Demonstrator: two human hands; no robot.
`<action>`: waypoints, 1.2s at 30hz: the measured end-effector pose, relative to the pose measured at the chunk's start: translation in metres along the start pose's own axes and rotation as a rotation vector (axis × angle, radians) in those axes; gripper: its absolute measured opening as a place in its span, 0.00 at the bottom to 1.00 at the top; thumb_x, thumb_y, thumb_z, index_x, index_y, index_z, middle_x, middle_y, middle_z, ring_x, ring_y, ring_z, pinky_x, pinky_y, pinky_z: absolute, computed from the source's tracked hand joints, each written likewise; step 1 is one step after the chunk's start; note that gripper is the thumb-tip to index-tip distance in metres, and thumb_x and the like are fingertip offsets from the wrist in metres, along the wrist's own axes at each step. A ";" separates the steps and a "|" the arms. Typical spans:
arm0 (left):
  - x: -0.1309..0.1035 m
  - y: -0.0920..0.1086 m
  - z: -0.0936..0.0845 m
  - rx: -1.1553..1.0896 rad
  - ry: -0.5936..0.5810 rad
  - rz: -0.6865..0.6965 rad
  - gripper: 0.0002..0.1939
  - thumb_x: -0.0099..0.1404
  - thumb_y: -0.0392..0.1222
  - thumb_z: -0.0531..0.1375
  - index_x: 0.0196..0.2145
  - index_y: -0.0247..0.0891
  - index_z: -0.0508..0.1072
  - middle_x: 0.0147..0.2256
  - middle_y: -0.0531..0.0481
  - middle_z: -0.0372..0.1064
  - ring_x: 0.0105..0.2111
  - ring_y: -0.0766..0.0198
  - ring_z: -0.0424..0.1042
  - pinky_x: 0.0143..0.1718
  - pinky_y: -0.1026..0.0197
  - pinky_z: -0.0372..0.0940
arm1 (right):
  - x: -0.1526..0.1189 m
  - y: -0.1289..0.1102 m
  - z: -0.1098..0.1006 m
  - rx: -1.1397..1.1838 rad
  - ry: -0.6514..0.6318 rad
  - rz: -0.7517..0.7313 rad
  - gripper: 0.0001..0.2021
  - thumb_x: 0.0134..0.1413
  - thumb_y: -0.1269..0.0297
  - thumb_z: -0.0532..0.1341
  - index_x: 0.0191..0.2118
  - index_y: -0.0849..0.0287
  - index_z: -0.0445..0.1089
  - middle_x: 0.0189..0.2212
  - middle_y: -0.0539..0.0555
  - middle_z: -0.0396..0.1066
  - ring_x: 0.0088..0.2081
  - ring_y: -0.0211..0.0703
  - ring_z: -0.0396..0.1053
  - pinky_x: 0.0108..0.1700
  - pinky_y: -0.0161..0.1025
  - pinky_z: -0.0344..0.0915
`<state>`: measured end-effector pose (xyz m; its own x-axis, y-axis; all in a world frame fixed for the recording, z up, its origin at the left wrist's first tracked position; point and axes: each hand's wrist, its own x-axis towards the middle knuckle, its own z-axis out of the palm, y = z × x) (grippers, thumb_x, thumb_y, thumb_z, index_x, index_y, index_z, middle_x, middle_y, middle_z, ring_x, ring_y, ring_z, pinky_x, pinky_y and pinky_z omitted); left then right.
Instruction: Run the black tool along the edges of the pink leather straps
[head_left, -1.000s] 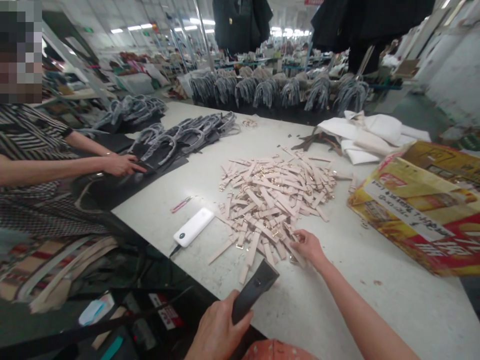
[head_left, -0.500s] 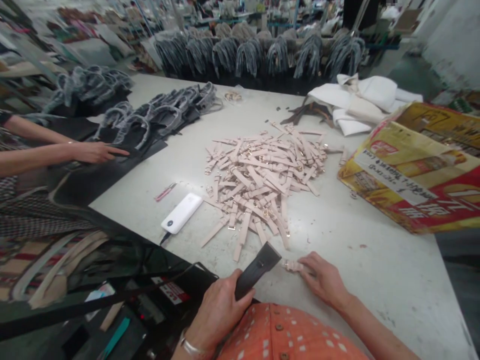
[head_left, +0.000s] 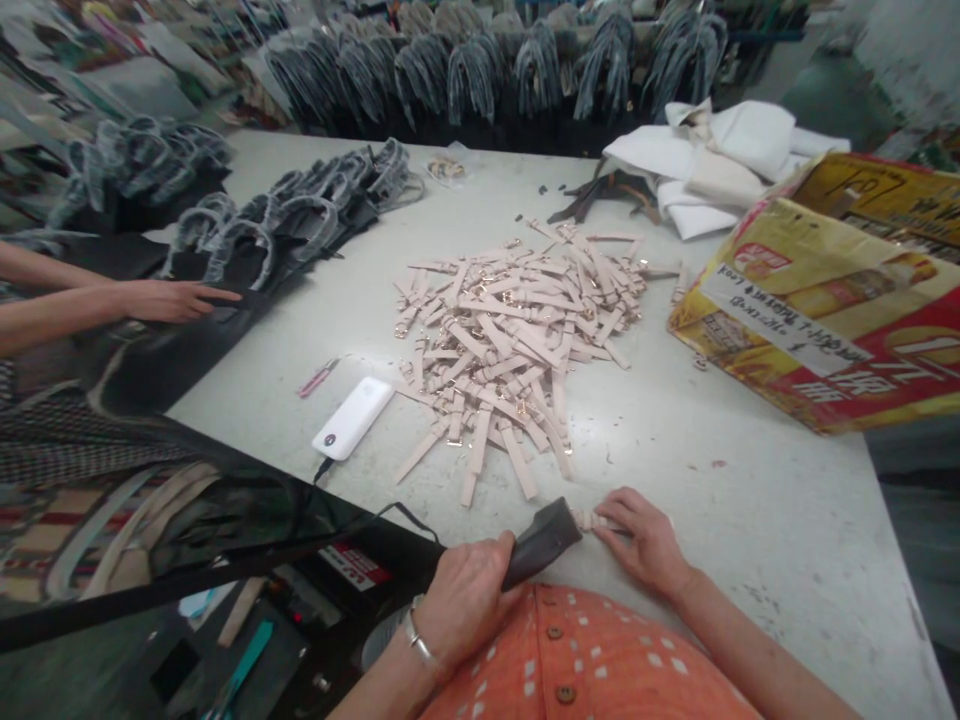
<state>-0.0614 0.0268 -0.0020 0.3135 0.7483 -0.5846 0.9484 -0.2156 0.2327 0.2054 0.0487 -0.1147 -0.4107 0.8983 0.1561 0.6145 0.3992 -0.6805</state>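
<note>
My left hand [head_left: 476, 590], with a silver bracelet at the wrist, is wrapped round a dark leather strap piece [head_left: 544, 545] near the table's front edge. The wide end of that piece points right. My right hand [head_left: 643, 540] pinches a small beige buckled strap [head_left: 594, 520] right beside this end; whether the two touch is hard to tell. Beyond my hands lies a large pile of beige straps with gold buckles [head_left: 517, 330].
A white power bank [head_left: 352, 417] with a cable and a red cutter [head_left: 319, 378] lie left of the pile. Another person's hand [head_left: 176, 300] rests on black bags at the left. A yellow-red carton [head_left: 817, 310] stands right, near white material [head_left: 705, 165].
The dark piece in my left hand has turned flatter and moved right, closer to the beige strap in my right hand. The whole view has shifted slightly.
</note>
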 end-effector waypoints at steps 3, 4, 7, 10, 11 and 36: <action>0.008 0.004 -0.004 0.029 -0.017 0.043 0.16 0.62 0.46 0.54 0.46 0.38 0.64 0.39 0.44 0.72 0.40 0.52 0.71 0.39 0.55 0.64 | 0.001 0.002 -0.002 0.047 -0.028 -0.012 0.07 0.56 0.64 0.57 0.40 0.57 0.69 0.35 0.57 0.67 0.37 0.44 0.66 0.37 0.39 0.65; 0.011 0.007 -0.005 0.029 -0.020 0.051 0.15 0.62 0.46 0.53 0.44 0.38 0.65 0.38 0.44 0.73 0.39 0.52 0.72 0.38 0.56 0.64 | 0.002 0.003 -0.002 0.061 -0.033 -0.015 0.07 0.56 0.65 0.57 0.40 0.57 0.69 0.35 0.57 0.67 0.37 0.44 0.66 0.37 0.39 0.65; 0.021 0.018 -0.008 0.026 -0.018 0.061 0.14 0.62 0.48 0.52 0.43 0.38 0.65 0.37 0.44 0.73 0.39 0.52 0.72 0.38 0.56 0.64 | 0.004 0.005 -0.004 0.095 -0.059 -0.026 0.07 0.56 0.65 0.57 0.40 0.57 0.69 0.34 0.57 0.67 0.36 0.44 0.66 0.37 0.40 0.65; 0.030 0.027 -0.009 0.021 -0.012 0.053 0.15 0.62 0.50 0.52 0.43 0.39 0.65 0.37 0.45 0.73 0.40 0.53 0.72 0.39 0.56 0.64 | 0.005 0.006 -0.007 0.120 -0.108 -0.028 0.07 0.56 0.68 0.56 0.38 0.57 0.69 0.33 0.56 0.67 0.36 0.44 0.65 0.37 0.40 0.65; 0.031 0.028 -0.009 0.019 -0.013 0.045 0.15 0.62 0.50 0.52 0.43 0.39 0.65 0.36 0.45 0.73 0.40 0.53 0.72 0.39 0.57 0.64 | 0.005 0.006 -0.007 0.122 -0.118 -0.030 0.07 0.56 0.68 0.55 0.38 0.57 0.69 0.33 0.56 0.67 0.36 0.44 0.65 0.38 0.40 0.65; 0.023 0.013 -0.018 -0.012 -0.053 -0.144 0.16 0.64 0.50 0.49 0.42 0.38 0.66 0.37 0.42 0.73 0.39 0.55 0.73 0.37 0.59 0.63 | 0.005 0.008 -0.011 -0.001 -0.073 -0.072 0.09 0.56 0.64 0.57 0.41 0.57 0.70 0.35 0.57 0.69 0.38 0.46 0.66 0.41 0.45 0.61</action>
<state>-0.0426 0.0521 0.0016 0.1767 0.7368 -0.6526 0.9832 -0.1007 0.1525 0.2159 0.0585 -0.1111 -0.5024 0.8512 0.1519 0.5818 0.4628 -0.6688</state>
